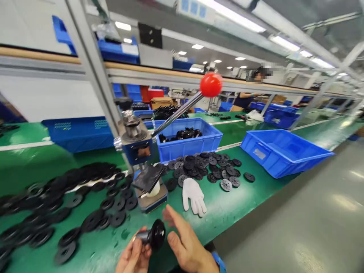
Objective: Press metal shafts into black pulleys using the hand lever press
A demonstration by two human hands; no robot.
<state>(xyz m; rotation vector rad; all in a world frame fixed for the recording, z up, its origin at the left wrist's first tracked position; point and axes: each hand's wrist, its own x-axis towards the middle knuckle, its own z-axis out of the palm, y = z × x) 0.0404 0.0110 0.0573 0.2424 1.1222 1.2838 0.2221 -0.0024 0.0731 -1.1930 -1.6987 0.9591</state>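
Note:
Near the front edge of the green bench, my left hand is closed around the grey stem of a black flanged part. The part is tilted, with its round glossy disc facing right. My right hand is just right of the disc, fingers stretched and thumb apart, holding nothing. It seems not to touch the part. Beyond the hands is a hand press with a red-ball lever. A black plate sits tilted over a white piece on its base. A white glove lies beside the press.
Black rings and discs cover the bench's left side. Several more discs lie right of the press. Behind them stands a blue bin of black parts; another blue bin is near the right edge. A person works farther back.

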